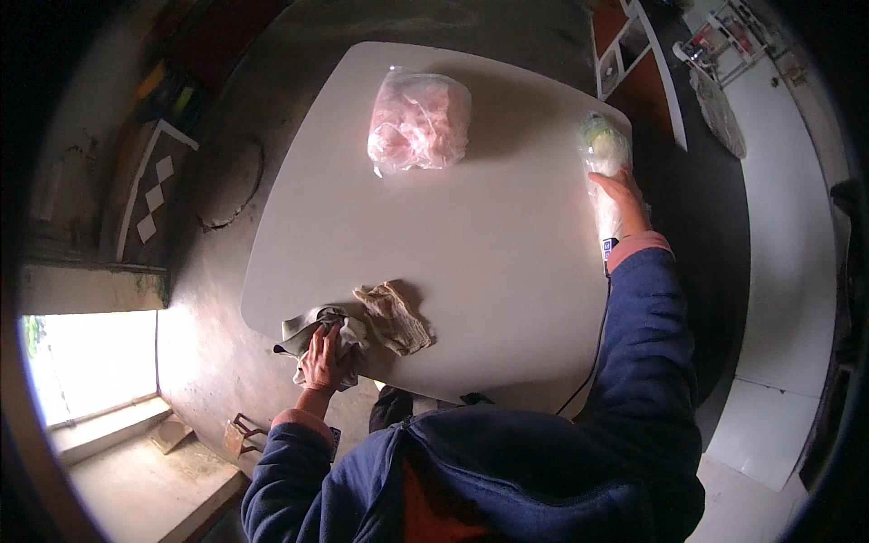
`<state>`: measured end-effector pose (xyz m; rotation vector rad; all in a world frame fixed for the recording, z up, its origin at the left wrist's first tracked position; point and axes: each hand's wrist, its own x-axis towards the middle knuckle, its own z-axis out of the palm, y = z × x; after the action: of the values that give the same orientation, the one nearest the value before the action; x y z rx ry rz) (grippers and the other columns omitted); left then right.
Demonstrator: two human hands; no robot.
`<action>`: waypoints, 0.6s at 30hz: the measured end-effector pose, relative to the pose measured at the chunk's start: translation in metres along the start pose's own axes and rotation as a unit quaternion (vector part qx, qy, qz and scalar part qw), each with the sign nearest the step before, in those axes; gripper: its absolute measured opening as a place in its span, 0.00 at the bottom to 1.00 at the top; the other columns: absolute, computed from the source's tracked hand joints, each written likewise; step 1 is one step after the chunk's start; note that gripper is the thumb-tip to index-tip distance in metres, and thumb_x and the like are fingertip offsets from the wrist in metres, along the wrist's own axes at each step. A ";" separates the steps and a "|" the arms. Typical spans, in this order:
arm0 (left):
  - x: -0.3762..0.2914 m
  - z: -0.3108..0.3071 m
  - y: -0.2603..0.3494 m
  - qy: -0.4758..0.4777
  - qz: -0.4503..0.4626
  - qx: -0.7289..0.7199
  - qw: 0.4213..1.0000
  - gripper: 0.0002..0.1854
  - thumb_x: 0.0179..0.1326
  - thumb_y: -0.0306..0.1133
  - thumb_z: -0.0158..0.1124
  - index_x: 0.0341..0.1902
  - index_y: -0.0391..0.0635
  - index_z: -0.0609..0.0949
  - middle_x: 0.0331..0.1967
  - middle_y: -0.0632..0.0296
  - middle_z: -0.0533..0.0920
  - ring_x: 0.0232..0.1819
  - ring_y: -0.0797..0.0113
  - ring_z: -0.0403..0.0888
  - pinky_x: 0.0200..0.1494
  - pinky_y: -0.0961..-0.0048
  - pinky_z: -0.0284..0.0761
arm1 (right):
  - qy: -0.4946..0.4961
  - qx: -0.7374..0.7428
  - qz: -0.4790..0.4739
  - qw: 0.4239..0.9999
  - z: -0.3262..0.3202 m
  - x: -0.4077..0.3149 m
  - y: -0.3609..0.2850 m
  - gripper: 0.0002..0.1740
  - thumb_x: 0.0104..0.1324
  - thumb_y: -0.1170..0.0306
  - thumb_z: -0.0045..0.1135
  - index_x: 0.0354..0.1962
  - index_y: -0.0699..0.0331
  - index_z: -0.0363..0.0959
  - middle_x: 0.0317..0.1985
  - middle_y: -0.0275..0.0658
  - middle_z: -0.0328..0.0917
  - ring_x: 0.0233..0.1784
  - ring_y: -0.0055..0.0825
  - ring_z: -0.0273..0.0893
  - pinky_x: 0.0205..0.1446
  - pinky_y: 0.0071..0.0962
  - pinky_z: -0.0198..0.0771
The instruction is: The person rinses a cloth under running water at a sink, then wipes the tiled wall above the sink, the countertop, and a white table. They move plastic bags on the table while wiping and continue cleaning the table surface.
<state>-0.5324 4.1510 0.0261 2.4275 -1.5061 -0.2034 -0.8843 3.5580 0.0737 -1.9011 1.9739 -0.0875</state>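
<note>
My left hand [323, 361] rests on a crumpled grey cloth [351, 337] at the near left edge of the pale table [502, 237]; whether its fingers grip the cloth is unclear. Just right of that cloth lies a beige knitted glove or cloth [396, 317]. At the table's right edge, my right hand [620, 197] lies over a long clear plastic package [600, 165] with white and pale green contents; its fingertips are partly hidden. A clear plastic bag of pink contents [421, 122] sits near the far edge of the table.
A dark cable [592, 377] runs by the table's near right side. A long white counter [781, 224] stands to the right, with a plastic bag [718, 112] near its far end. At lower left are a small stool [236, 438] and a pale ledge [146, 485].
</note>
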 end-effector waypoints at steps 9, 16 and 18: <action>-0.002 0.003 -0.008 0.008 0.009 -0.035 0.999 0.33 0.52 0.50 0.67 0.62 0.55 0.71 0.57 0.51 0.72 0.54 0.50 0.75 0.46 0.57 0.77 | 0.129 -0.171 -0.126 0.969 -0.014 -0.047 -0.122 0.52 0.57 0.48 0.61 0.70 0.59 0.44 0.72 0.51 0.47 0.76 0.50 0.40 0.68 0.60 0.50; -0.001 0.002 -0.014 0.030 0.039 -0.085 0.995 0.34 0.51 0.51 0.68 0.62 0.55 0.72 0.55 0.51 0.73 0.52 0.51 0.76 0.43 0.58 0.79 | 0.219 -0.055 -0.355 0.907 0.066 -0.083 -0.288 0.38 0.56 0.49 0.59 0.62 0.57 0.64 0.65 0.53 0.59 0.68 0.52 0.57 0.68 0.46 0.56; -0.001 0.002 -0.016 0.031 0.057 -0.084 0.994 0.35 0.50 0.49 0.69 0.62 0.54 0.72 0.53 0.52 0.73 0.51 0.52 0.77 0.41 0.60 0.79 | 0.197 -0.059 -0.417 0.886 0.086 -0.095 -0.336 0.39 0.57 0.47 0.57 0.63 0.54 0.62 0.64 0.50 0.59 0.72 0.48 0.51 0.72 0.56 0.42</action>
<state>-0.5199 4.1583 0.0193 2.1905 -1.5287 -0.2202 -0.5391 3.6443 0.1231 -2.8604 1.2139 -0.6436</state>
